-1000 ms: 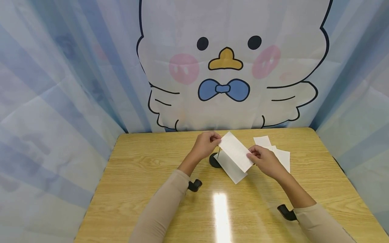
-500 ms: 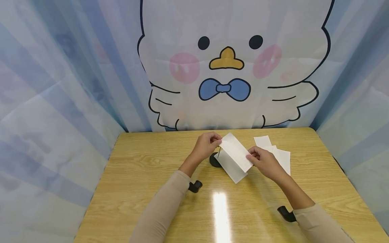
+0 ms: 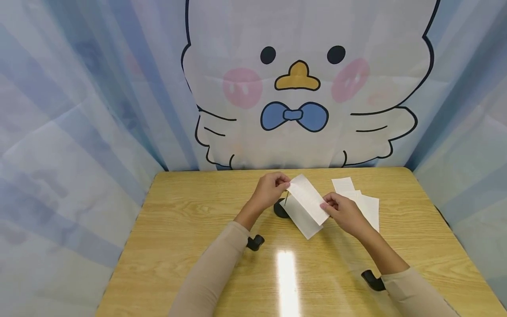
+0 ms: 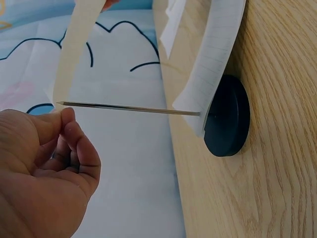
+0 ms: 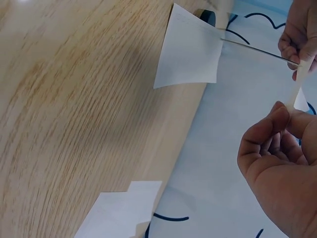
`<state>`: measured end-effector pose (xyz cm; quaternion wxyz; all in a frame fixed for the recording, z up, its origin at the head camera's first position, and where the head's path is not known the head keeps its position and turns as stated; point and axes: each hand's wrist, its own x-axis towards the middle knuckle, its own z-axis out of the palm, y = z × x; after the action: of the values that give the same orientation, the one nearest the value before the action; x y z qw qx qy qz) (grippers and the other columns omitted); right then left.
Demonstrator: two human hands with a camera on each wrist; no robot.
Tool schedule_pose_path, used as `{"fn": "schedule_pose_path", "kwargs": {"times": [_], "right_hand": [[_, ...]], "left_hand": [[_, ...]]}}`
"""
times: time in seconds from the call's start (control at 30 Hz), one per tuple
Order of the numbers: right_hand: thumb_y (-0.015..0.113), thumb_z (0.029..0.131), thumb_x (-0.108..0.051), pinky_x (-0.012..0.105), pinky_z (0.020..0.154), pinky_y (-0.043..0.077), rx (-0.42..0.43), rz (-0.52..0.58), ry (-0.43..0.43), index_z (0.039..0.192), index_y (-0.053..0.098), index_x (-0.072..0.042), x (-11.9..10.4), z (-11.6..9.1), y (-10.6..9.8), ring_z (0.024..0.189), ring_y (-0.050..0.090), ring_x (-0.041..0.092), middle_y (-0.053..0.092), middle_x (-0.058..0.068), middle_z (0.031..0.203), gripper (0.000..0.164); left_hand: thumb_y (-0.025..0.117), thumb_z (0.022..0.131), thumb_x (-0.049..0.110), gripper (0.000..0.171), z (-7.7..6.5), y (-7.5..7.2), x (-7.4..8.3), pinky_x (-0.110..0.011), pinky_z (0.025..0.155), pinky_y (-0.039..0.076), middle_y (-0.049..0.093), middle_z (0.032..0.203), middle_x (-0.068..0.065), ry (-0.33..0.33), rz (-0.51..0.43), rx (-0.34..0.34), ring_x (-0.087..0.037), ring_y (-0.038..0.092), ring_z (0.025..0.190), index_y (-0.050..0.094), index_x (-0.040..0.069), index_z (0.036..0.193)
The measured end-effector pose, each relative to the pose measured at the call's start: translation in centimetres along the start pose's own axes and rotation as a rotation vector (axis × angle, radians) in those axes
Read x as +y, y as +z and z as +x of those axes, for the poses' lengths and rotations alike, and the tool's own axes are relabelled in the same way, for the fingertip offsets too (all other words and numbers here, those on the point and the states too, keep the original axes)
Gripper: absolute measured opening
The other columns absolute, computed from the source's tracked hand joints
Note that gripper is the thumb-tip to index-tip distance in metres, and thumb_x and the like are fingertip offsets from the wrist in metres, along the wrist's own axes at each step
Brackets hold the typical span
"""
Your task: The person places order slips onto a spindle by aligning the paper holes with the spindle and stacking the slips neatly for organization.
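A thin metal paper spike [image 4: 133,108] stands upright on a round black base [image 4: 230,116]. Several impaled white sheets [image 3: 301,218] lie low on it, close to the base. Above them, my left hand [image 3: 269,190] pinches the left corner of another white sheet of paper [image 3: 308,198] between thumb and fingers. That corner is right by the spike's tip in the left wrist view; I cannot tell whether the tip pierces it. My right hand [image 3: 342,211] pinches the same sheet's right end. The held sheet slopes above the impaled ones and hides part of them.
Loose white papers [image 3: 368,209] lie overlapping on the wooden table [image 3: 190,202], to the right beyond my right hand. Behind the table's far edge hangs a curtain [image 3: 293,145] with a cartoon bird. Black wrist mounts [image 3: 255,243] stick out from both sleeves.
The held sheet has sunk very slightly, its far corner a little lower. Both hands keep their pinch on it and hardly move; the head view shifts a touch.
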<state>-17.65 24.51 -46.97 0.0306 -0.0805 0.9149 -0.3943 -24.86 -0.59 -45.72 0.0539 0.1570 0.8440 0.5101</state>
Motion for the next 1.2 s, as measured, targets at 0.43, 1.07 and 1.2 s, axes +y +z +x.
{"fn": "schedule_pose_path", "kwargs": {"times": [0.43,1.07,1.2], "right_hand": [[0.063,0.104,-0.018,0.025,0.059,0.046,-0.003,0.002,0.005,0.112,0.065,-0.001,0.3,0.1,0.4,0.072,0.054,0.014,0.064,0.005,0.087,0.018],[0.064,0.104,-0.017,0.024,0.062,0.047,0.012,-0.077,0.013,0.113,0.066,0.000,0.6,0.0,0.9,0.077,0.056,0.015,0.066,0.005,0.090,0.019],[0.065,0.102,-0.015,0.024,0.062,0.047,0.010,-0.078,0.010,0.110,0.066,0.000,1.4,-0.5,1.4,0.076,0.057,0.014,0.067,0.005,0.089,0.017]], "left_hand": [[0.066,0.103,0.013,0.011,0.2,0.0,0.6,-0.022,0.065,0.051,0.070,0.091,-0.005,-0.009,0.000,0.003,-0.012,0.063,0.078,0.074,0.006,0.105],[0.065,0.103,0.012,0.010,-0.2,0.7,-0.5,-0.020,0.065,0.050,0.069,0.090,-0.002,-0.009,0.102,0.001,-0.009,0.061,0.077,0.074,0.007,0.105],[0.066,0.103,0.014,0.011,-0.5,1.4,-1.4,-0.020,0.065,0.051,0.071,0.092,-0.002,-0.003,0.102,-0.008,-0.009,0.062,0.077,0.074,0.007,0.106]]}}
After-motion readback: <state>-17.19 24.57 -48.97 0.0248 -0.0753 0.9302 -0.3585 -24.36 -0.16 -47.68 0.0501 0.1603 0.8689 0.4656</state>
